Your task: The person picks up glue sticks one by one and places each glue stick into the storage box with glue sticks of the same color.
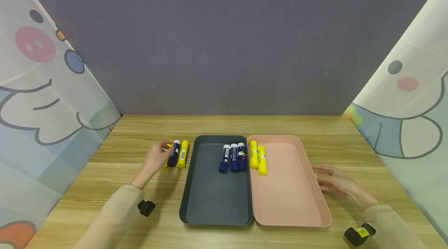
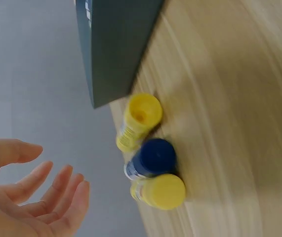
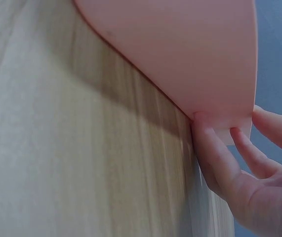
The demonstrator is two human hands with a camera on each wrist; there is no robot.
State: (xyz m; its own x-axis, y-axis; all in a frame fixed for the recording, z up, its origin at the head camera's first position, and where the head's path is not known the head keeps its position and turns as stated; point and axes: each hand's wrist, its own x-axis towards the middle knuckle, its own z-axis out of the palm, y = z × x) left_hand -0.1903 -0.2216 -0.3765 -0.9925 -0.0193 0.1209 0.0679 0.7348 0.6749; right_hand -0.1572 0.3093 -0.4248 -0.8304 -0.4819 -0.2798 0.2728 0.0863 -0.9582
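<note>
My left hand (image 1: 156,156) hovers over a small row of glue sticks on the table's left side, thumb and fingers apart in the left wrist view. The row has a blue glue stick (image 1: 173,154) between a yellow one (image 1: 183,154) and another yellow one (image 2: 168,191), which the hand partly hides in the head view. Fingertips of my right hand (image 1: 336,181) touch the outer right wall of the pink tray (image 1: 308,202). Inside that tray lie two yellow glue sticks (image 1: 261,160). Three blue glue sticks (image 1: 234,158) lie in the dark grey tray (image 1: 210,222).
Both trays stand side by side on the wooden table (image 1: 157,218). A grey panel (image 1: 231,47) rises behind the table, and cartoon-printed sheets (image 1: 35,86) flank it on both sides.
</note>
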